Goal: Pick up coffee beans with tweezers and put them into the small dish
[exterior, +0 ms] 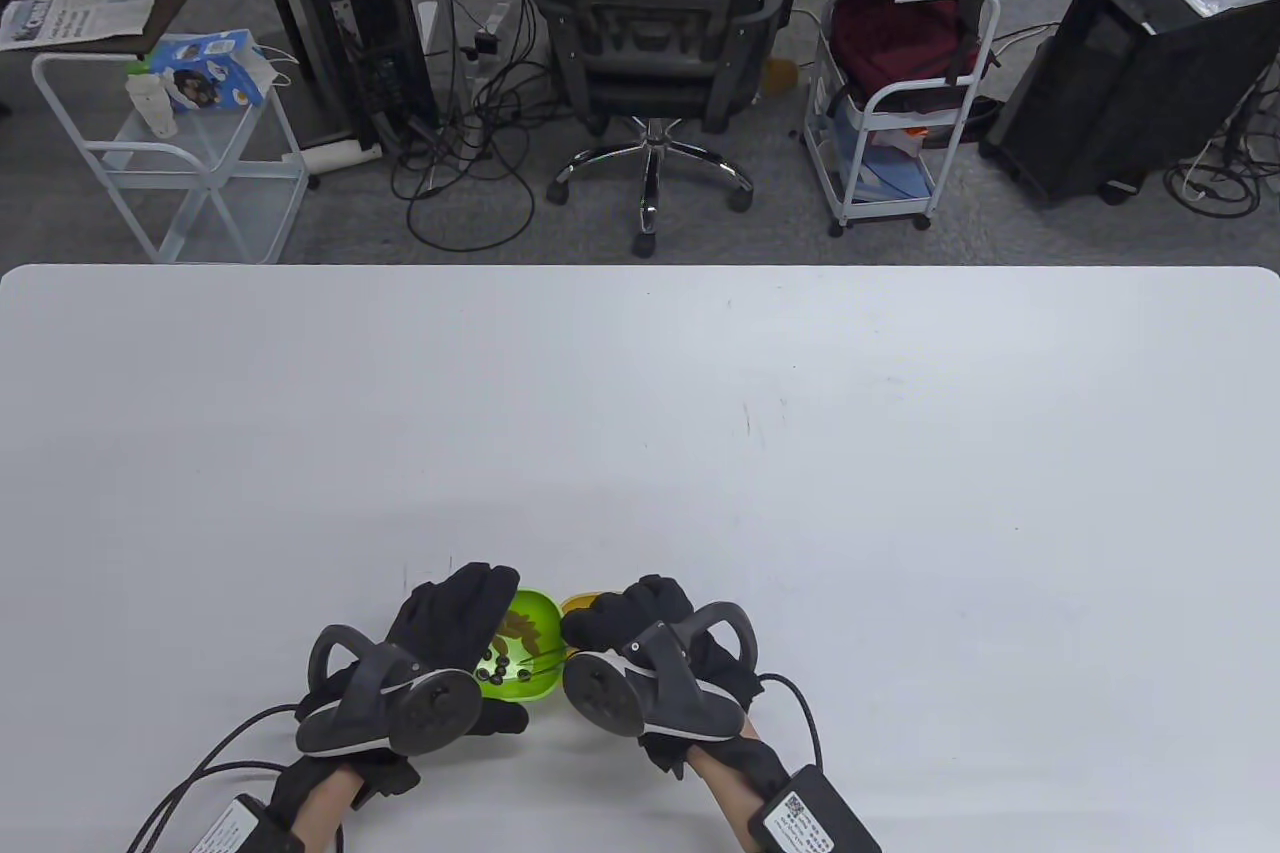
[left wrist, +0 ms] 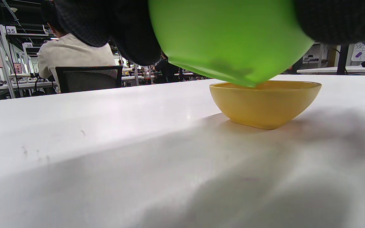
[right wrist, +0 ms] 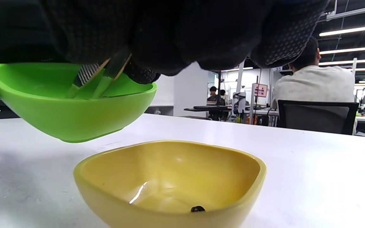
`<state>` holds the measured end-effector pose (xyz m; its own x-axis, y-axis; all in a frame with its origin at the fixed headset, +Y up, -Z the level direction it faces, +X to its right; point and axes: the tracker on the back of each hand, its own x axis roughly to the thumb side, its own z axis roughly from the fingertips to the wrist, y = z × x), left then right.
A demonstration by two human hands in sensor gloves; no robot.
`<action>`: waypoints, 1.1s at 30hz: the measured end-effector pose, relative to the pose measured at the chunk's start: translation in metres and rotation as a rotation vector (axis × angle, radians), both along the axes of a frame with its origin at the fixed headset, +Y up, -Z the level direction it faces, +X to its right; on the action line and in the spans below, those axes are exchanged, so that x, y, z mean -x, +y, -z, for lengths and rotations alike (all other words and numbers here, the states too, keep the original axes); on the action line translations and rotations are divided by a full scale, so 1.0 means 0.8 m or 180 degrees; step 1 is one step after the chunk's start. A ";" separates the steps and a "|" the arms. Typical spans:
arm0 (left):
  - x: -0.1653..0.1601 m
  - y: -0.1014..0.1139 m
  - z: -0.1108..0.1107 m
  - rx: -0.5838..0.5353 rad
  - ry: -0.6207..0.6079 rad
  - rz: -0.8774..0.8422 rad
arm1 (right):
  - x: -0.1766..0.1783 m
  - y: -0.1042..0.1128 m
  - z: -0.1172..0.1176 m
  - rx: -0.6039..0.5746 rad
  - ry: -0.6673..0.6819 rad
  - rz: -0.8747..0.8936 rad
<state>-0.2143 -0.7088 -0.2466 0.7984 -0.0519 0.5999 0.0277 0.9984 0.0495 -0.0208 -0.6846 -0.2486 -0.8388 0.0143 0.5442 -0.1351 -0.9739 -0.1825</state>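
Right hand (right wrist: 169, 31) view alone: yellow-dish (right wrist: 169, 177) bean (right wrist: 197, 209)

Two bowls are in view: one green bowl (exterior: 535, 653) and one yellow bowl (right wrist: 169, 180). The yellow bowl holds one coffee bean (right wrist: 197, 209). The green bowl shows about seven dark beans (exterior: 497, 666). One pair of tweezers (right wrist: 101, 77) dips into it.

Bright, even overhead light from ceiling strips (right wrist: 344, 30) whitens the table (exterior: 700, 413), with glare at right in the right wrist view, soft near shadows under the hands, blurred close gloves, and bowed edges.
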 end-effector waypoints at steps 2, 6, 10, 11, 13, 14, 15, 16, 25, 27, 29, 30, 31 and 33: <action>0.000 0.000 0.000 -0.0002 -0.0001 0.0002 | 0.001 0.000 -0.001 -0.0009 0.0003 -0.0038; 0.000 0.000 0.000 -0.0005 -0.0002 0.0006 | 0.004 -0.001 -0.002 -0.0050 0.0004 -0.0121; 0.000 0.000 0.000 -0.0003 -0.0002 0.0013 | 0.008 -0.001 -0.003 -0.0071 0.0006 -0.0213; -0.001 0.000 0.000 -0.0007 -0.0002 0.0021 | 0.009 -0.001 -0.003 -0.0086 0.0000 -0.0248; -0.001 0.001 -0.001 -0.0015 -0.0002 0.0034 | 0.011 -0.001 -0.004 -0.0111 0.0000 -0.0298; -0.001 0.000 -0.001 -0.0015 -0.0003 0.0035 | 0.011 -0.001 -0.004 -0.0108 0.0001 -0.0305; -0.001 0.001 -0.001 -0.0012 -0.0004 0.0036 | 0.012 -0.001 -0.005 -0.0110 0.0001 -0.0316; -0.001 0.001 -0.001 -0.0014 -0.0005 0.0035 | 0.012 -0.001 -0.005 -0.0123 0.0002 -0.0324; -0.001 0.001 -0.001 -0.0019 -0.0005 0.0013 | 0.011 0.000 -0.004 -0.0116 -0.0021 -0.0296; -0.001 0.001 -0.001 -0.0019 -0.0005 0.0016 | 0.009 0.001 -0.003 -0.0107 -0.0031 -0.0272; -0.001 0.001 -0.001 -0.0018 -0.0006 0.0014 | 0.009 0.001 -0.003 -0.0103 -0.0039 -0.0258; -0.001 0.001 -0.001 -0.0021 -0.0007 0.0015 | 0.008 0.001 -0.002 -0.0100 -0.0044 -0.0245; -0.001 0.001 -0.001 -0.0021 -0.0007 0.0015 | 0.007 0.001 -0.002 -0.0094 -0.0050 -0.0234; -0.001 0.001 -0.001 -0.0018 -0.0007 0.0016 | 0.005 0.002 -0.001 -0.0090 -0.0064 -0.0200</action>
<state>-0.2136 -0.7079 -0.2455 0.7967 -0.0592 0.6014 0.0325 0.9979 0.0553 -0.0248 -0.6830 -0.2476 -0.8483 -0.0539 0.5267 -0.0698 -0.9747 -0.2122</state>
